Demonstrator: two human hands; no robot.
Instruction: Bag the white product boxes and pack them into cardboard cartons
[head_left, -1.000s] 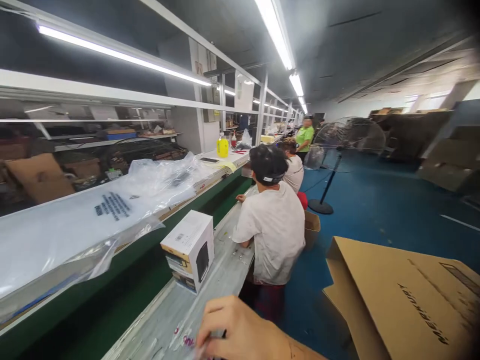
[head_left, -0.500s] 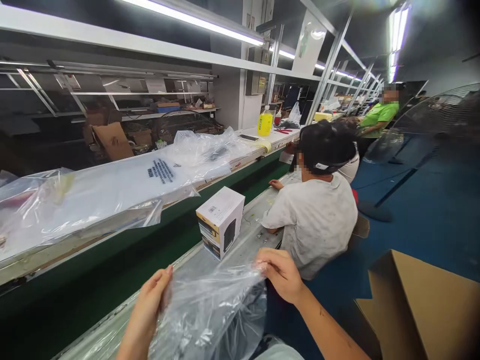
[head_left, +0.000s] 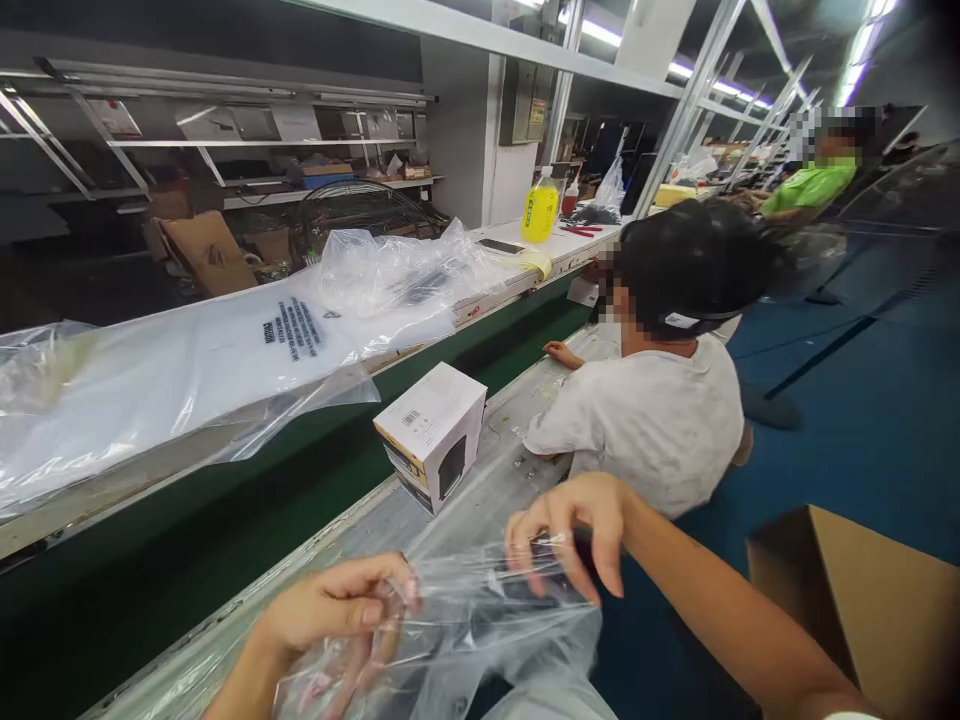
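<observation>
Plastic film [head_left: 480,630], clear and crumpled, stretches between my two hands low in the feed; its bottom runs out of frame, so I can't tell bag from sheet. My left grip [head_left: 322,605] pinches it between thumb and forefinger; the other fingers show only hazily through the plastic. My right grip [head_left: 581,515] arches over the film from the other side, fingers spread and bent, touching it; can't tell if it clasps or merely presses. Something dark sits below that palm, unreadable. Printed box [head_left: 431,420] stands on the table [head_left: 499,480] just beyond the hands, barcode face up, fine print too small for me. Seated co-worker [head_left: 660,430] in a white shirt blocks part of the table further along. Cardboard carton [head_left: 877,600], lower right, is cut off by the frame; I see only some sides.
</observation>
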